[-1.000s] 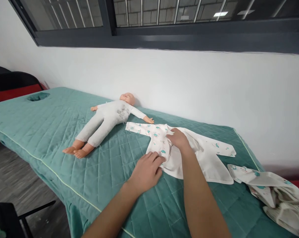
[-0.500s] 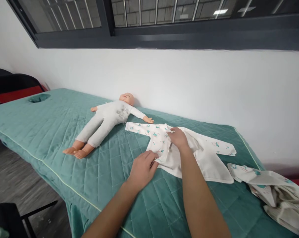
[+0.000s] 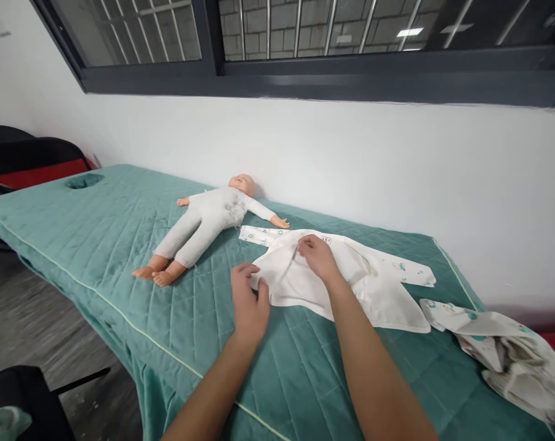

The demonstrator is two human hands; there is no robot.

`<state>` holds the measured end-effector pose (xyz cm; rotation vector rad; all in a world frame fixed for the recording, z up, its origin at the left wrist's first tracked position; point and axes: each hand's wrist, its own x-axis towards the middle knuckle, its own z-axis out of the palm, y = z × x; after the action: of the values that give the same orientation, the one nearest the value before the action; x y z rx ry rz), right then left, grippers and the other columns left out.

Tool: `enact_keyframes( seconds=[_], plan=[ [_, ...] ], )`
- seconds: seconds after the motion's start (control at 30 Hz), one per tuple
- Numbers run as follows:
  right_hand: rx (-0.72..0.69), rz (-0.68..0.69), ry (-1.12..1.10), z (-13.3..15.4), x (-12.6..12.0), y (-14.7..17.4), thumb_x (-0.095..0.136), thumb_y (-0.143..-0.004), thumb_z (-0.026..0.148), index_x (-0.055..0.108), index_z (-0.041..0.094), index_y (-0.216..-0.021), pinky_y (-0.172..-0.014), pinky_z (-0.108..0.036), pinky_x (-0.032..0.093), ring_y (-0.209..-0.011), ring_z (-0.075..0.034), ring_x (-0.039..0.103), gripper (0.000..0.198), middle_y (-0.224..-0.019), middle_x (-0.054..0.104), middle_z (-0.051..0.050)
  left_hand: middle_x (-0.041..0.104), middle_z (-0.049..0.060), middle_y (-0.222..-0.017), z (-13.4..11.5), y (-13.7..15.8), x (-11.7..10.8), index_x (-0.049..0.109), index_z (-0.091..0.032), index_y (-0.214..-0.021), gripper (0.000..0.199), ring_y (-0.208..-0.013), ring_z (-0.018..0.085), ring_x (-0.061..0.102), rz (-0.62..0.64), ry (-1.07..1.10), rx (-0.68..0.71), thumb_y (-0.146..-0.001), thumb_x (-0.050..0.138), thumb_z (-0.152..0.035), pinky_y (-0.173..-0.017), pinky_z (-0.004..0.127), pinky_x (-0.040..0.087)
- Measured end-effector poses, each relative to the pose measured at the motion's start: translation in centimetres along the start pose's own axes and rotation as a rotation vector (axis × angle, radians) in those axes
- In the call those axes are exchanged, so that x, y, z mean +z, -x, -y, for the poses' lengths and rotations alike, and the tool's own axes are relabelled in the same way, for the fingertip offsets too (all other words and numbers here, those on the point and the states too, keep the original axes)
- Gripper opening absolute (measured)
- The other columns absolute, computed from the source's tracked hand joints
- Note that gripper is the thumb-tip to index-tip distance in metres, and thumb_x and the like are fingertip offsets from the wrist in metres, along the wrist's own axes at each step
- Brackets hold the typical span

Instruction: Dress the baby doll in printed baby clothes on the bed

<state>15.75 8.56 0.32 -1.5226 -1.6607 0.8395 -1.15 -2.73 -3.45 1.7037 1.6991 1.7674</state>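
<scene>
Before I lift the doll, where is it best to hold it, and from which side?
I would take the doll around its torso, from the near side: it lies on its back with limbs spread, leaving that part reachable, while its head lies close to the wall.

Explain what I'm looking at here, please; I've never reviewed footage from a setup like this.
There is no machine: these are a person's own bare hands, seen by one head-worn camera looking forward and down. The surface is spread with a green quilted cover. On it, a baby doll lies on its back. Beside it is a white long-sleeved baby top, laid out flat, with a crumpled printed cloth farther right. The left hand is at the top's near left edge; the right hand is at its upper middle. Whether either hand grips the fabric is hard to tell.
</scene>
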Motion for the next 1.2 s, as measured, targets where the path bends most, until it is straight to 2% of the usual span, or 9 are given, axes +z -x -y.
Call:
enact_keyframes(
  seconds=[0.07,0.13,0.23,0.3,0.43,0.53,0.67,0.87,1.2],
  plan=[
    [-0.014,0.005,0.09,0.3,-0.2,2.4,0.052,-0.089,0.034,0.06,0.021,-0.078,-0.079,-0.031,0.045,-0.083,-0.02,0.064,0.018,-0.077,0.069,-0.003,0.059,0.006,-0.103,-0.6,0.3,0.0,0.053,-0.022,-0.104,0.018,-0.098,0.019,0.058,0.281,0.022,0.165,-0.092,0.042,-0.014,-0.088,0.036,0.05],
    [-0.057,0.013,0.184,0.7,-0.7,5.7,0.053,-0.092,0.04,0.057,0.022,-0.072,-0.079,-0.031,0.043,-0.079,-0.021,0.061,0.027,-0.072,0.065,-0.002,0.063,0.006,-0.098,-0.9,0.6,-0.1,0.058,-0.021,-0.105,0.024,-0.093,0.019,0.059,0.519,-0.02,0.32,-0.091,0.042,-0.01,-0.085,0.035,0.05],
    [-0.164,0.05,0.241,1.1,-2.2,10.9,0.036,-0.101,0.047,0.057,0.023,-0.082,-0.077,-0.03,0.044,-0.08,-0.019,0.061,0.037,-0.079,0.065,-0.002,0.065,0.006,-0.101,-0.5,1.1,-0.3,0.062,-0.021,-0.106,0.036,-0.096,0.02,0.059,0.635,-0.132,0.428,-0.084,0.041,0.0,-0.087,0.037,0.05],
    [-0.188,0.079,0.242,0.7,-3.8,13.8,0.033,-0.103,0.047,0.059,0.025,-0.09,-0.079,-0.03,0.046,-0.085,-0.019,0.062,0.036,-0.088,0.067,-0.001,0.066,0.006,-0.104,0.0,1.4,-0.6,0.063,-0.02,-0.103,0.043,-0.1,0.02,0.058,0.633,-0.15,0.424,-0.079,0.039,0.006,-0.09,0.037,0.05],
    [-0.193,-0.013,0.459,-2.3,-7.3,17.1,0.049,-0.095,0.032,0.062,0.023,-0.101,-0.09,-0.04,0.047,-0.101,-0.024,0.061,0.017,-0.105,0.068,-0.006,0.065,0.006,-0.113,0.7,1.8,-1.4,0.063,-0.019,-0.111,0.047,-0.109,0.021,0.056,0.61,-0.183,0.397,-0.075,0.044,0.005,-0.097,0.039,0.048],
    [-0.274,-0.032,0.59,-5.0,-8.9,18.3,0.051,-0.091,0.022,0.063,0.023,-0.109,-0.096,-0.046,0.047,-0.11,-0.027,0.058,0.022,-0.115,0.066,-0.009,0.065,0.006,-0.115,0.6,1.8,-1.5,0.064,-0.021,-0.115,0.043,-0.11,0.023,0.056,0.605,-0.263,0.38,-0.08,0.048,-0.001,-0.097,0.041,0.047],
    [-0.34,-0.073,0.644,-6.7,-9.0,18.8,0.044,-0.097,0.021,0.064,0.023,-0.112,-0.098,-0.045,0.048,-0.111,-0.026,0.058,0.025,-0.117,0.065,-0.01,0.067,0.005,-0.11,0.7,1.5,-1.3,0.068,-0.023,-0.107,0.031,-0.105,0.023,0.057,0.602,-0.302,0.354,-0.089,0.048,-0.008,-0.09,0.04,0.047],
    [-0.306,-0.121,0.748,-6.5,-8.4,17.6,0.04,-0.1,0.022,0.066,0.021,-0.11,-0.09,-0.044,0.047,-0.102,-0.026,0.058,0.028,-0.109,0.067,-0.01,0.067,0.006,-0.103,1.4,1.6,-1.1,0.067,-0.021,-0.103,0.024,-0.1,0.023,0.057,0.539,-0.277,0.344,-0.093,0.047,-0.012,-0.091,0.041,0.048],
    [-0.375,-0.021,0.723,-5.9,-9.7,19.4,0.04,-0.103,0.031,0.065,0.022,-0.093,-0.085,-0.039,0.04,-0.09,-0.022,0.056,0.029,-0.091,0.066,-0.007,0.065,0.006,-0.093,0.4,2.0,-2.0,0.061,-0.02,-0.086,0.02,-0.096,0.025,0.055,0.423,-0.346,0.364,-0.089,0.046,-0.008,-0.084,0.041,0.047]
  ],
)
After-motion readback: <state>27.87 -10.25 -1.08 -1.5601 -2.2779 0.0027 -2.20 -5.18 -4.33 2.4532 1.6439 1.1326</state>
